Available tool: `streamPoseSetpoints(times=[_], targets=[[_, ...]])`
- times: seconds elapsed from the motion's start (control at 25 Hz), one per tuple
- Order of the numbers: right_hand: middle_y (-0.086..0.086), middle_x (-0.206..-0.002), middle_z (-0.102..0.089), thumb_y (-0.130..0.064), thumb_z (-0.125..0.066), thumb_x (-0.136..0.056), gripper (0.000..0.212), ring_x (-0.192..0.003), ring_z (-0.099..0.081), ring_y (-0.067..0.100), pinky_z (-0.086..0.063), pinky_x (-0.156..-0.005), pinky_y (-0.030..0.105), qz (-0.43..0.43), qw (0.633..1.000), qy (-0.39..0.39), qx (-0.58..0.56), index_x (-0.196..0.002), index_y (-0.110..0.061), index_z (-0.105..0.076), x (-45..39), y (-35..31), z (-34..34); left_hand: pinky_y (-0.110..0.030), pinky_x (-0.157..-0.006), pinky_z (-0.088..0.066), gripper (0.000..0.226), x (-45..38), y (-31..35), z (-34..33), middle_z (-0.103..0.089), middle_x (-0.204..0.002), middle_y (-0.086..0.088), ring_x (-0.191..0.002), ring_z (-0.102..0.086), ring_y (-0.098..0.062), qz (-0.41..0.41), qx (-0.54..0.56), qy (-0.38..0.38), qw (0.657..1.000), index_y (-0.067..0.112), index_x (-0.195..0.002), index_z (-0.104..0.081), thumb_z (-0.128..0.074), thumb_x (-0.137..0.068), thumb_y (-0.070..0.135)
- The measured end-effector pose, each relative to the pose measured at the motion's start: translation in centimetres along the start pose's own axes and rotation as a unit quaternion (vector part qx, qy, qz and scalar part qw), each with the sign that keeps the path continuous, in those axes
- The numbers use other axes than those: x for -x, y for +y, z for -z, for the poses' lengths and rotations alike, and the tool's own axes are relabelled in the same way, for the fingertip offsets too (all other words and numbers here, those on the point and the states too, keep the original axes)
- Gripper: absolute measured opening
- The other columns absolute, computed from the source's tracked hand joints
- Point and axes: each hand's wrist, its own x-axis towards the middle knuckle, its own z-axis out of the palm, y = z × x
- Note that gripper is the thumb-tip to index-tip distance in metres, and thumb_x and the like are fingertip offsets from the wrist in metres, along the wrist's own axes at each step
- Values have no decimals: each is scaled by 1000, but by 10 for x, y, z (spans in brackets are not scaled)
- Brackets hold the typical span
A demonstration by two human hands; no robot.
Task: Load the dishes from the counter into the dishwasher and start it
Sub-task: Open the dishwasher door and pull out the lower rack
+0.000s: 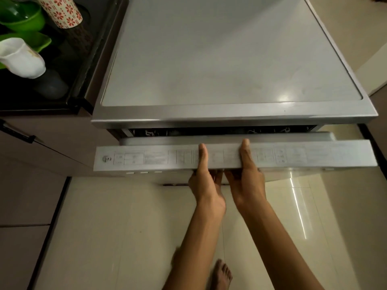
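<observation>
Bare foot point(223, 274) on the glossy cream floor tiles point(117, 227) at the bottom edge of view, between the two forearms. Second foot partly hidden behind the left forearm, blurred.

Both arms reach forward to the silver dishwasher door point(314, 155), which stands ajar, tipped out a little from the machine. Left hand point(206, 185) grips the door's top edge near the middle: thumb laid flat over the printed control strip point(146, 158), fingers curled under the front lip, mostly hidden. Right hand point(247, 183) just beside it, same grip, thumb over the top edge, fingers tucked beneath. The two hands nearly touch below the lip. Neither holds anything but the door.

Through the narrow gap between door and body, a dark slot shows bits of rack wire point(261, 130); contents too dark to tell.

Above it, the flat grey-white top of the freestanding stainless dishwasher point(219, 59), bare, with a light glare near its front right corner.

Left of the machine, a dark black-rimmed counter point(71, 97) carries the dishes. White ceramic mug point(21, 57) lies tilted near the counter's left edge, dark grey rounded cup point(51, 84) just in front of it. Farther back, green plastic bowl point(23, 19) and a green plate point(39, 40) under it, then a cream tumbler with red flower print point(61, 10) at the far edge, leaning.

Brown cabinet front point(41, 147) with a dark handle below the counter.
</observation>
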Motion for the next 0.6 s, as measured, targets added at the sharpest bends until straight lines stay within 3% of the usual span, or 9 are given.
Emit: streamPoseSetpoints(times=[0.28,0.48,0.6], targets=[[11,-99,-74,-40,-70,-77,41,-96,-72,21,-55,-87,34,-17,997,25,72,-105,-11,-64,58,18,47,-38,-95,-54,59,41,-22,57,-68,-114,-15,-106,-67,-26,27,-18,10,999,14,-124,-61,-71,-75,47],[7,-97,-76,-47,-70,-70,54,-99,-71,19,-52,-97,39,-10,990,50,131,-112,-14,-62,85,37,82,-31,-86,-55,57,56,-39,103,-72,-111,-8,-103,-69,-20,45,-44,15,998,17,-122,-61,-71,-72,43],[6,-98,-75,-47,-68,-72,47,-101,-69,20,-51,-97,39,-10,987,64,150,-110,-19,-61,102,56,110,-34,-85,-55,55,70,-51,138,-72,-110,-9,-103,-68,-23,79,-55,34,995,16,-123,-58,-70,-72,35]])
